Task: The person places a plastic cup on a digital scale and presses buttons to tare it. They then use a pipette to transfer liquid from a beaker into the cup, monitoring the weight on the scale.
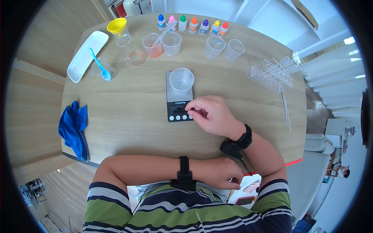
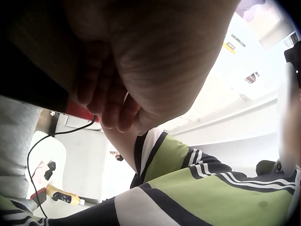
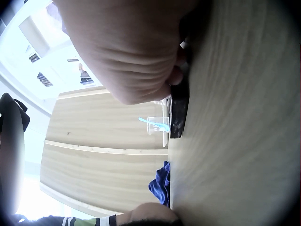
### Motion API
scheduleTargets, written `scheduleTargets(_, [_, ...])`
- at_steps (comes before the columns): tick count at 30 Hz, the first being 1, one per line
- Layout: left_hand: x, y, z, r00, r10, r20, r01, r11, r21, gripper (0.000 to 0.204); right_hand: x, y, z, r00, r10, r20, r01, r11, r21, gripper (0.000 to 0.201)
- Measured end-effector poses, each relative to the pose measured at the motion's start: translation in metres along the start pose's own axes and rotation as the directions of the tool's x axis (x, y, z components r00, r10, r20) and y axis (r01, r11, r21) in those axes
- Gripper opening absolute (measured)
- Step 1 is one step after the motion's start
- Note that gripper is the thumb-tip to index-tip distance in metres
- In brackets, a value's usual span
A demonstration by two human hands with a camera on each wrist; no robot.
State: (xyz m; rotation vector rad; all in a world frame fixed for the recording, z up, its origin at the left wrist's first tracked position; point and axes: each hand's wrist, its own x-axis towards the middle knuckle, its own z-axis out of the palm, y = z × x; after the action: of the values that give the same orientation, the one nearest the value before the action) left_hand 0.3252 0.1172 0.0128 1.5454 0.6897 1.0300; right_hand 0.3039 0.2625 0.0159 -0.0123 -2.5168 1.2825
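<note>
A small digital scale [image 1: 179,110] with a dark display and a row of round buttons lies mid-table. A clear plastic cup [image 1: 181,80] stands on its pale plate. My right hand [image 1: 213,116] is at the scale's lower right, index finger and thumb over the display edge and the rightmost button. Its fingers are bent and no object shows between them. In the right wrist view the fingertips are right at the scale's dark side [image 3: 178,115]. My left hand [image 1: 223,173] hangs loosely curled at the table's front edge, holding nothing.
Dropper bottles [image 1: 193,25] with coloured caps line the back, behind several clear cups [image 1: 171,44]. At left are a white tray [image 1: 79,66], a blue spoon [image 1: 101,66] in a cup, and a blue cloth [image 1: 75,130]. A clear rack [image 1: 270,73] stands at right.
</note>
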Motion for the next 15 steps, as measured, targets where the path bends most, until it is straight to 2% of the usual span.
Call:
scheduleTargets(6, [-0.0005, 0.0006, 0.0015, 1.000, 0.016, 0.000, -0.016, 1.000, 0.019, 0.018, 0.0008, -0.0028, -0.0030, 0.998, 0.035, 0.052, -0.036, 0.999, 0.009, 0.014])
scheduleTargets(15, [-0.0005, 0.0011, 0.0009, 1.000, -0.001, 0.003, 0.001, 1.000, 0.020, 0.018, 0.0014, 0.0008, -0.0027, 0.998, -0.045, 0.039, 0.044, 0.999, 0.013, 0.017])
